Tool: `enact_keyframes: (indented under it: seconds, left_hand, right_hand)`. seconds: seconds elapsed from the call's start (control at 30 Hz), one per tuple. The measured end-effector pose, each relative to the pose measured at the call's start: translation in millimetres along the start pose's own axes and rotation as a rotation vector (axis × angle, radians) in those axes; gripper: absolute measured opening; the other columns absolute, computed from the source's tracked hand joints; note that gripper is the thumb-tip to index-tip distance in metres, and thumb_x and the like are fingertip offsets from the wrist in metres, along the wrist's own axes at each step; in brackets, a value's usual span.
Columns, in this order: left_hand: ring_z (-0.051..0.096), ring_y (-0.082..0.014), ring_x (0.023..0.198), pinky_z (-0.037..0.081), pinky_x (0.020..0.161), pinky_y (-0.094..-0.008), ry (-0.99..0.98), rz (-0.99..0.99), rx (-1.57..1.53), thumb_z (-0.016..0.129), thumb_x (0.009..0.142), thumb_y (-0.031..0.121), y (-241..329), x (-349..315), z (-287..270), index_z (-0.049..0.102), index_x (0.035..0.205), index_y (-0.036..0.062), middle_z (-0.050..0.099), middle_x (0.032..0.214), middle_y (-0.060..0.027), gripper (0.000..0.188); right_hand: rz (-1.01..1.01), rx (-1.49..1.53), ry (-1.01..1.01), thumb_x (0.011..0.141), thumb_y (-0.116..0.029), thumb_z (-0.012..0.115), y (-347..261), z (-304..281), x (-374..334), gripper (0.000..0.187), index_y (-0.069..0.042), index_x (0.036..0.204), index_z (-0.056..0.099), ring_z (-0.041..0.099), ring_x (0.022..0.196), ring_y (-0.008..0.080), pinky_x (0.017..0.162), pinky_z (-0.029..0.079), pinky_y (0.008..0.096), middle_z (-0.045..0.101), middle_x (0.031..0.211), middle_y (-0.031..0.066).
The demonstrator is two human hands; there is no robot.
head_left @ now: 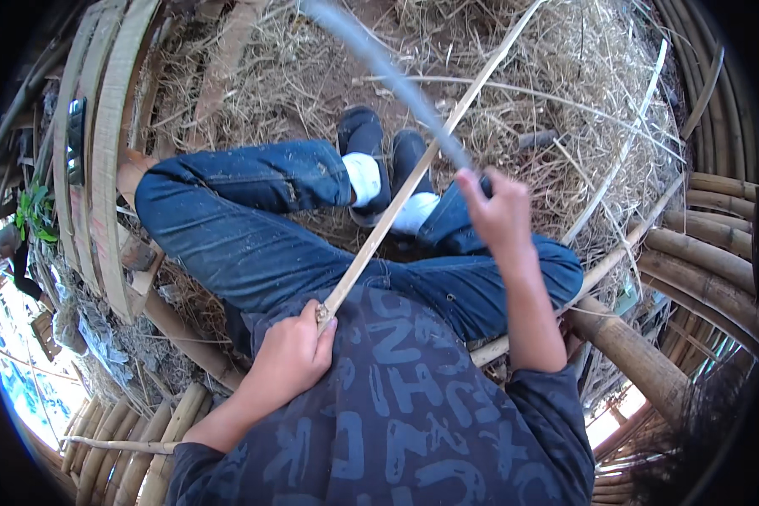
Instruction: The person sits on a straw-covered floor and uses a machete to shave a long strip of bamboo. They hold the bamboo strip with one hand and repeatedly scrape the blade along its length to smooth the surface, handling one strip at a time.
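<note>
My left hand (297, 347) is closed around the near end of a long, pale bamboo strip (385, 221), close to my shirt front. From there the strip slants up and away to the right, over my crossed lower legs. Over by my right knee, my right hand (499, 207) grips the dark handle of a long knife with its thumb laid along it. The knife's grey blade (396, 83) is smeared by motion and points up to the left. It crosses over the strip in the picture; whether it touches the strip I cannot tell.
Shavings and thin strips (624, 169) cover the ground ahead. Flat wooden slats (110, 152) stand at the left, with a dark phone-like object (77, 139) against them. Thick bamboo poles (632, 358) lie at the right, and more poles (135, 447) at the lower left.
</note>
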State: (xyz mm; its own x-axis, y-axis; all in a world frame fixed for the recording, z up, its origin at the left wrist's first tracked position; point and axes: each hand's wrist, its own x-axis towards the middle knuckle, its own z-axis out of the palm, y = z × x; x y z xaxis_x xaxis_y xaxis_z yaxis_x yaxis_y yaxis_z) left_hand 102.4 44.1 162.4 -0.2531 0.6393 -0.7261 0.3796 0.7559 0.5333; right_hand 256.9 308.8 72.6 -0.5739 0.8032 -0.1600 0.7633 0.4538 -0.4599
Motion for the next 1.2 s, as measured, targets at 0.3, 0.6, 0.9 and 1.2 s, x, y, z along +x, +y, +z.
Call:
enact_keyframes:
  seconds: [0.3, 0.6, 0.9, 1.2]
  left_hand:
    - [0.057, -0.0494, 0.076, 0.044, 0.066, -0.0529, 0.035, -0.008, -0.039, 0.048, 0.094, 0.017, 1, 6, -6, 0.053, 0.092, -0.0047, 0.058, 0.075, -0.0309, 0.022]
    - [0.058, -0.0492, 0.078, 0.044, 0.066, -0.0524, 0.073, 0.017, -0.076, 0.048, 0.095, 0.019, -3, 7, -6, 0.054, 0.094, -0.0046, 0.059, 0.077, -0.0308, 0.025]
    - [0.057, -0.0497, 0.073, 0.044, 0.064, -0.0538, 0.065, 0.066, -0.023, 0.049, 0.094, 0.021, -9, 7, -1, 0.054, 0.094, -0.0034, 0.059, 0.074, -0.0300, 0.025]
    - [0.057, -0.0485, 0.068, 0.042, 0.060, -0.0534, 0.071, 0.056, 0.031, 0.050, 0.094, 0.020, -7, 2, -5, 0.052, 0.089, -0.0027, 0.057, 0.068, -0.0283, 0.023]
  right_hand:
    - [-0.392, -0.024, -0.026, 0.073, -0.063, 0.068, -17, 11, 1, 0.061, -0.005, 0.061, 0.054, 0.061, 0.052, 0.0321, 0.049, 0.047, 0.0394, 0.058, 0.054, 0.0145]
    - [-0.363, -0.059, 0.029, 0.075, -0.067, 0.064, -10, 11, 27, 0.061, -0.007, 0.063, 0.057, 0.063, 0.052, 0.0296, 0.051, 0.050, 0.0394, 0.061, 0.057, 0.0125]
    - [0.104, -0.249, 0.020, 0.084, -0.070, 0.049, 37, -29, 92, 0.072, -0.002, 0.070, 0.066, 0.068, 0.070, 0.0344, 0.067, 0.054, 0.0456, 0.066, 0.072, 0.0199]
    - [-0.123, -0.256, 0.026, 0.082, -0.069, 0.053, -4, -25, 63, 0.067, -0.005, 0.068, 0.063, 0.065, 0.056, 0.0309, 0.054, 0.052, 0.0420, 0.062, 0.057, 0.0150]
